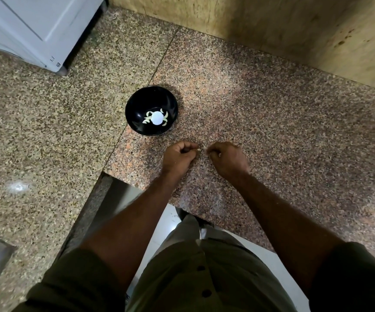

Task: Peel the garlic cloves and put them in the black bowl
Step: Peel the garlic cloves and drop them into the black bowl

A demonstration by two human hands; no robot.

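A black bowl (151,102) stands on the speckled granite counter (272,122), with several peeled garlic cloves (147,120) lying around a white disc at its bottom. Just in front of the bowl my left hand (178,157) pinches a small pale garlic clove (198,150) at its fingertips. My right hand (226,159) is a short gap to the right, its fingers curled and pinching at what looks like a bit of skin; what it holds is too small to tell.
A white appliance (40,28) stands at the back left of the counter. A beige tiled wall (294,25) runs behind and to the right. The counter's front edge has a notch (105,194) below my left forearm.
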